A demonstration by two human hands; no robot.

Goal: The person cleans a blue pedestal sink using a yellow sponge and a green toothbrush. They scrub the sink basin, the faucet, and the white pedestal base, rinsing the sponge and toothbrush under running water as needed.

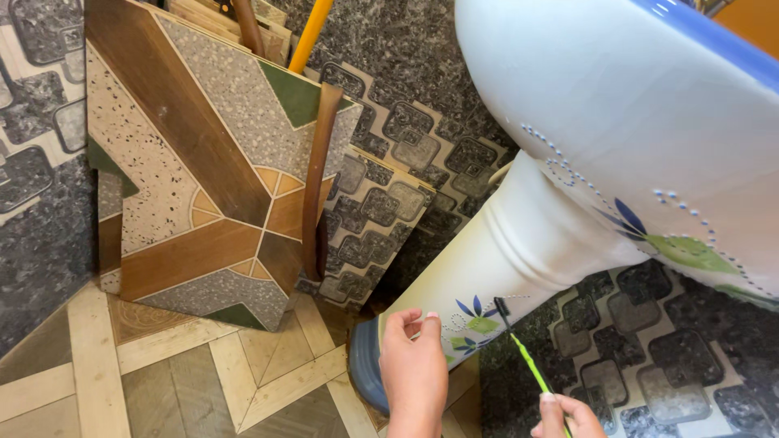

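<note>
While held, thin green brush (523, 350)

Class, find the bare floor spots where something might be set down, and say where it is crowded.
The floor lies bare in front of the leaning tiles, left of the pedestal. It is crowded by the pedestal's foot, where the left hand and the right hand with its brush work under the basin.

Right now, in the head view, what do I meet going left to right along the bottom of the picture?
Wood-pattern floor tiles → blue base of the white ceramic pedestal → left hand → thin green brush with a dark tip → right hand → dark grey pebble-pattern wall tiles.
</note>
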